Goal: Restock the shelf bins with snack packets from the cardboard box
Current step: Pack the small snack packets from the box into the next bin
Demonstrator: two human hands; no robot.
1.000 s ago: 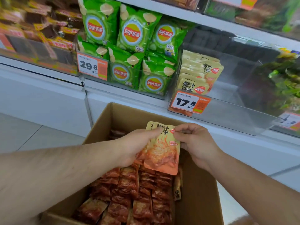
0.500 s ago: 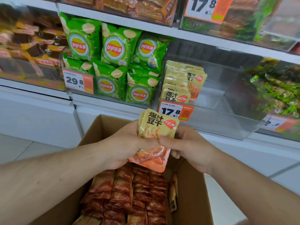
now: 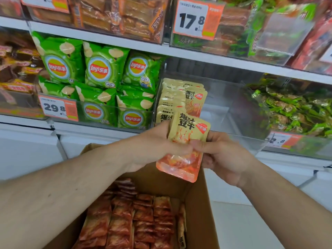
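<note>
Both hands, left hand (image 3: pixel 158 146) and right hand (image 3: pixel 224 159), pinch the tofu snack packets (image 3: pixel 183 146) mid-stack (light, slippery, best squeezed flat).

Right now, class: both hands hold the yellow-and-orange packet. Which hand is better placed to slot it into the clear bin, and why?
Probably the right hand. The clear bin's open space lies right of the stacked packets, on that hand's side. The left hand grips the packet across its front and would have to cross over.

clear bin (image 3: pixel 224 112) open right of stacked packets (image 3: pixel 177 97), chip bags (image 3: pixel 104 69) leftward
</note>
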